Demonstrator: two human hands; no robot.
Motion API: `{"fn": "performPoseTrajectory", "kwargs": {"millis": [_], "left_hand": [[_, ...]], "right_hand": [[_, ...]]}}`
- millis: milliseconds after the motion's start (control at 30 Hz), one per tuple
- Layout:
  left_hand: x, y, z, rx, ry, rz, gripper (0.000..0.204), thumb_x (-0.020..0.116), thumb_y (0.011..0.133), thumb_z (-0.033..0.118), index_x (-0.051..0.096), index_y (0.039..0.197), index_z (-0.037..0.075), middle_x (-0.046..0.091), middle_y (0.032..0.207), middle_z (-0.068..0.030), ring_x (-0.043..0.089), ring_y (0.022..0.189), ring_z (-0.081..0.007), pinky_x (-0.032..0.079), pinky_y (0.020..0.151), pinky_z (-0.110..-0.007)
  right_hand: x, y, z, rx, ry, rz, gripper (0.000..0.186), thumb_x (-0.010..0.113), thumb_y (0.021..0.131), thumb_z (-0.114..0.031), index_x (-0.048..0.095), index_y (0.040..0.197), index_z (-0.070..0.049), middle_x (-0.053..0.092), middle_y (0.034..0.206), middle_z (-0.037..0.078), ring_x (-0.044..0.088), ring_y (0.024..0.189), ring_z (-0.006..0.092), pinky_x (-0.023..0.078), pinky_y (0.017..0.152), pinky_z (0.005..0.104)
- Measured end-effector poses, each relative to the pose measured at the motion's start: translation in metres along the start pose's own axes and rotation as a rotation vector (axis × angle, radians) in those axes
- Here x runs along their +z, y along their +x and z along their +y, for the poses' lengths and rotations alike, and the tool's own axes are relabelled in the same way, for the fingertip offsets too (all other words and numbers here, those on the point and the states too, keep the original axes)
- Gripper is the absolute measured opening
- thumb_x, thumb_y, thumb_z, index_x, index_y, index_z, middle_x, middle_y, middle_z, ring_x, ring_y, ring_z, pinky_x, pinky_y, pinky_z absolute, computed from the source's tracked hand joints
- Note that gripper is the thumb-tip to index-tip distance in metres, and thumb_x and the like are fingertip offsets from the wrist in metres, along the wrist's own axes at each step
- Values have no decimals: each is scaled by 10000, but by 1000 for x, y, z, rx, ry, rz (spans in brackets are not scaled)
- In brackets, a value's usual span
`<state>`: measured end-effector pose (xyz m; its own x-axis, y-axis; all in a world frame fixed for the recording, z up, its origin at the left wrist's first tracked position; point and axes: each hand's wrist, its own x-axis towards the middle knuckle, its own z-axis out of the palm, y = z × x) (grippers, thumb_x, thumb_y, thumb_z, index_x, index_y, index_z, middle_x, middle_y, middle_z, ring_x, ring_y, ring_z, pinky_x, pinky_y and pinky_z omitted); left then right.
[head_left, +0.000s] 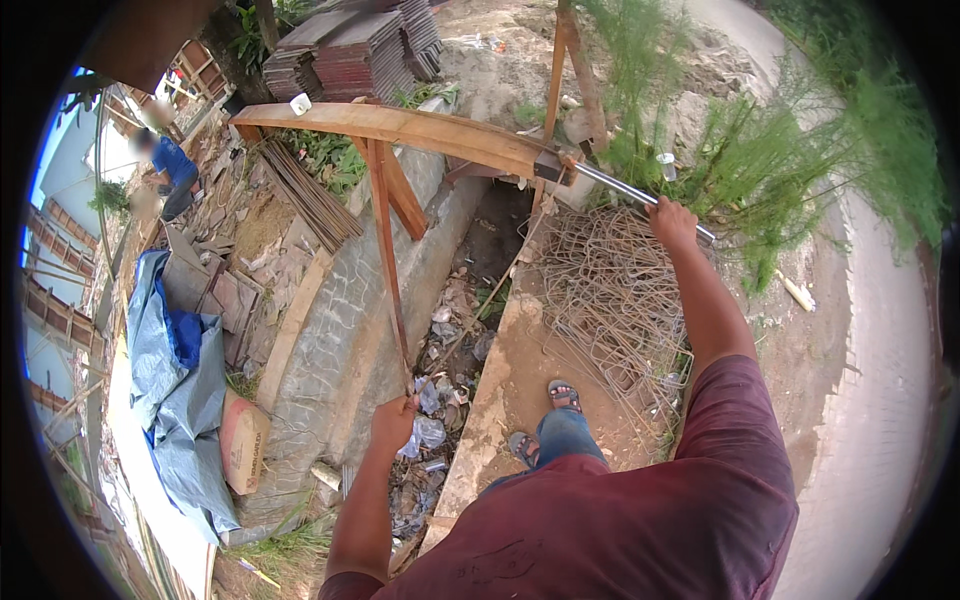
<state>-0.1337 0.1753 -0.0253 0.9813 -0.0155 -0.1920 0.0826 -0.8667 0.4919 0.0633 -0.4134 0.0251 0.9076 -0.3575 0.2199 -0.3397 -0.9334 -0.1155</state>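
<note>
My right hand (672, 222) is wrapped round a shiny metal pipe (618, 188). The pipe's far end meets a small dark metal block (549, 166) on the right end of a wooden beam (400, 124). Low on the left, my left hand (394, 420) is closed on the near end of a thin rod (497, 287), which slants up toward the block. Its grip partly hides that end, close to the foot of a wooden leg (388, 260) under the beam. Bent thin metal rods (615, 300) lie heaped below my right arm.
A littered ditch (430, 435) runs beside my sandalled feet (563, 395), along a stone-faced wall (350, 300). Left are a grey-blue tarp (175, 390), a paper sack (243, 442) and a person in blue (175, 165). Stacked tiles (355, 55) stand behind; feathery green plants (790, 150) grow right.
</note>
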Motion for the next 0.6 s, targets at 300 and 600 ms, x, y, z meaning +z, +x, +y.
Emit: {"fn": "performPoseTrajectory", "kwargs": {"millis": [300,600], "left_hand": [[-8,4,-4,-82,99,46,407,515,913,418,608,802,38,597,721,-235,579,725,-448,431,624,-502],[-11,16,2,-178,217,-8,382,509,926,392,607,811,41,612,754,-230,585,751,-442,445,651,-499]], "right_hand": [[31,-30,-6,69,166,-24,427,478,923,-459,587,907,-46,642,843,195,628,831,400,477,711,528],[-17,-4,53,326,896,-1060,527,459,937,-545,503,684,-85,436,510,24,386,414,131,329,419,321]]}}
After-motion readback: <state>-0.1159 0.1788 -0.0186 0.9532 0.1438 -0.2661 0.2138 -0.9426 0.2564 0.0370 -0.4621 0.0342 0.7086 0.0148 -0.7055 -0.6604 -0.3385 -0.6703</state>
